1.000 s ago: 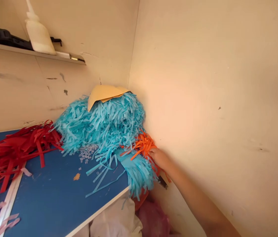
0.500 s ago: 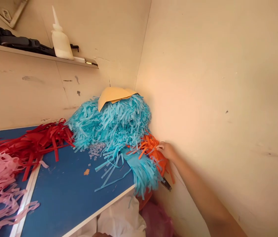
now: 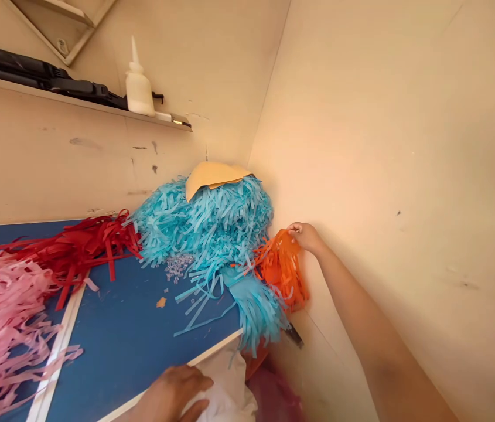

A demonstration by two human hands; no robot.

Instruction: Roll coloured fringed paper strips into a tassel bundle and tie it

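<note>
Between the thumb and fingers of my right hand (image 3: 303,234) is the upper edge of an orange fringed tissue-paper piece (image 3: 284,264), whose cut strips hang down by the wall. My left hand (image 3: 174,390) is low in the view at the table's front edge, its fingers loosely bent and thumb apart, holding nothing visible. A big heap of light blue paper fringe (image 3: 212,223) fills the table corner, and a flat blue fringed piece (image 3: 253,302) droops over the edge just below the orange one. On top of the heap rests a folded yellow-orange sheet (image 3: 214,176).
Red paper strips (image 3: 84,243) and pink ones (image 3: 5,316) lie on the left of the blue table (image 3: 128,334). Small paper scraps (image 3: 179,266) are scattered before the heap. Above, a wall shelf (image 3: 98,110) carries a white nozzle bottle (image 3: 139,91) and black gear (image 3: 45,76).
My right hand has lifted the orange fringed piece up along the wall, clear of the blue one. My left hand has risen into view at the bottom. The camera has turned slightly left.
</note>
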